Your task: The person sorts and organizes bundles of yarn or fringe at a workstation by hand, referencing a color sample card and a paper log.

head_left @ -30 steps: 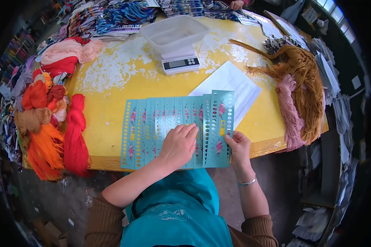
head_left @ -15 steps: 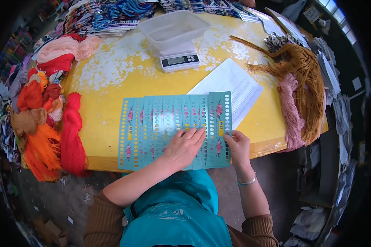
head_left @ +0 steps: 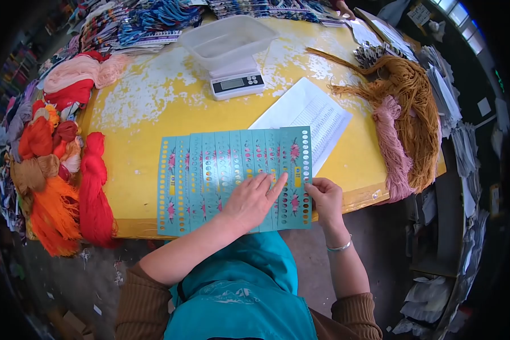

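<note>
Teal hole-punched cards (head_left: 226, 161) lie lengthwise from yellow worktop's (head_left: 130, 187) near edge, left hand (head_left: 250, 199) flat atop, right hand (head_left: 327, 198) apparently pinching rightmost card (head_left: 296, 177).

Thread workshop, worn yellow worktable (head_left: 127, 187), digital scale (head_left: 237, 85), heaped colourful skeins (head_left: 54, 201), stacked thread bundles (head_left: 160, 21), punched cards (head_left: 224, 148)

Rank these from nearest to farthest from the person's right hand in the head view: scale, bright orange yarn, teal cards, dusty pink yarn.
1. Teal cards: touching the right hand, extending to its left.
2. Dusty pink yarn: to the right.
3. Scale: ahead and leftward, farther back on the table.
4. Bright orange yarn: far left.
</note>
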The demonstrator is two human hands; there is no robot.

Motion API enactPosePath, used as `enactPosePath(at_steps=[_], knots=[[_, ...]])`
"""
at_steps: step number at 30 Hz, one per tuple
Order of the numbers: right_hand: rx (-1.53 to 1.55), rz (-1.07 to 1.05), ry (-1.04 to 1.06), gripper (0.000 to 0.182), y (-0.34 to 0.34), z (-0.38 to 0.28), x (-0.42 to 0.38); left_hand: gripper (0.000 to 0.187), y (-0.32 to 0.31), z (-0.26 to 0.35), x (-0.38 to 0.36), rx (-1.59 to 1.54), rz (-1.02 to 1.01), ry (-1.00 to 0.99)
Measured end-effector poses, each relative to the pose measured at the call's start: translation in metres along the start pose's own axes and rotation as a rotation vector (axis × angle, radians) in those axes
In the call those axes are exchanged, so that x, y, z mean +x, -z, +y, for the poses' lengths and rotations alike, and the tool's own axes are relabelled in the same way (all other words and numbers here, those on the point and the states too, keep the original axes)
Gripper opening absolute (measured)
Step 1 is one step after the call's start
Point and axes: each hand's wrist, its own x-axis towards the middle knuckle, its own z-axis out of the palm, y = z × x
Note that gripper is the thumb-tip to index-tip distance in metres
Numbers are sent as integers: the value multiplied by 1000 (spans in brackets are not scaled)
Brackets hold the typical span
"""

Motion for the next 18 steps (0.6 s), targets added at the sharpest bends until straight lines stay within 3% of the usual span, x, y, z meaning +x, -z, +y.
enactPosePath(at_steps=[10,12,14,15,17,18], knots=[[-136,-4,-19,15,8,0,8,52,-2,3,8,106,-95,-20],[-330,-58,76,20,16,-3,14,52,-5,4,9,113,-101,-21],[-380,26,130,26,31,-13,36,51,-4,5,11,127,-99,-34],[-403,245,291,32,46,-1,65,50,-4,6,12,138,-117,-26],[-289,467,242,36,54,-22,97,50,-4,8,12,154,-126,-40],[-132,434,152,39,54,-26,113,51,-5,8,12,164,-117,-39]])
